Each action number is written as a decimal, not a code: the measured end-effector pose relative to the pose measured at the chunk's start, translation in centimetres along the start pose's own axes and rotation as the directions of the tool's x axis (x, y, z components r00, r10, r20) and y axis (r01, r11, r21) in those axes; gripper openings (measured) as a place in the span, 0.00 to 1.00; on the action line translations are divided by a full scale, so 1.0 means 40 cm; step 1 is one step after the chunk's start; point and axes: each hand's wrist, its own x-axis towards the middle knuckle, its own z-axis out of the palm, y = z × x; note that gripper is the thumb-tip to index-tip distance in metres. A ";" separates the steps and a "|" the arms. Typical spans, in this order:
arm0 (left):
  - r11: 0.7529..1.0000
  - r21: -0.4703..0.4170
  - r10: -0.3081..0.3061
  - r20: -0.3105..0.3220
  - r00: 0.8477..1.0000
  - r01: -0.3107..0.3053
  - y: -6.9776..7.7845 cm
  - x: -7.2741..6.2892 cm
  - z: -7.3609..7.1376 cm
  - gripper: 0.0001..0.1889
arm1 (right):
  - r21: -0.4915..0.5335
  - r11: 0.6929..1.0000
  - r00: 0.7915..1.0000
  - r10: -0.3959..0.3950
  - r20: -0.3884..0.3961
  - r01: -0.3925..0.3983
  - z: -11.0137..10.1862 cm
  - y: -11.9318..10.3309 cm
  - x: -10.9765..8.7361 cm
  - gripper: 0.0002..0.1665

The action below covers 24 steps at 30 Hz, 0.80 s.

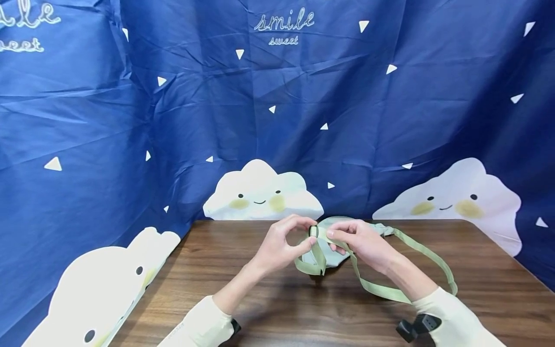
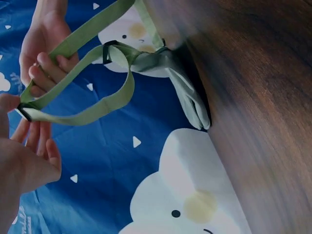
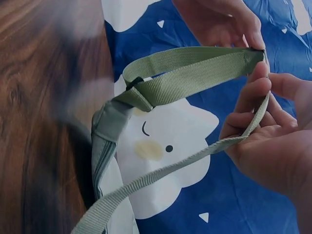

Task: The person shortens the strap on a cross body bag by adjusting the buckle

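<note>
A pale grey-green pouch-like bag (image 1: 335, 259) with a light green webbing strap (image 1: 383, 290) is on the table behind both hands. The thumb and fingers of my left hand (image 1: 277, 248) pinch a black strap slider (image 2: 23, 113). Just to the right, my right hand (image 1: 368, 243) pinches the strap beside that slider, and the webbing also runs across its curled fingers in the right wrist view. A loop of strap hangs between the slider and a second black buckle (image 2: 107, 51) at the bag's end. The hands hide part of the bag in the head view.
The brown wooden table (image 1: 260, 313) lies under the forearms. Dark blue cloth (image 1: 195, 106) with white clouds and triangles hangs behind the table and along its left side. The long part of the strap curves out to the right past the right forearm.
</note>
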 end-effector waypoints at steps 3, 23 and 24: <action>1.000 -0.006 -0.014 0.009 1.000 0.014 -0.005 0.001 0.000 0.14 | -0.004 1.000 1.000 -0.016 -0.004 0.016 0.007 -0.003 0.005 0.16; 0.997 -0.024 -0.075 0.016 0.997 0.076 -0.075 -0.015 0.010 0.15 | -0.048 0.999 0.998 0.017 -0.055 -0.020 0.019 -0.009 0.003 0.17; 0.996 -0.030 -0.080 0.010 0.997 0.080 -0.074 -0.013 0.007 0.16 | -0.039 0.999 0.998 0.026 -0.052 -0.028 0.011 -0.007 0.002 0.16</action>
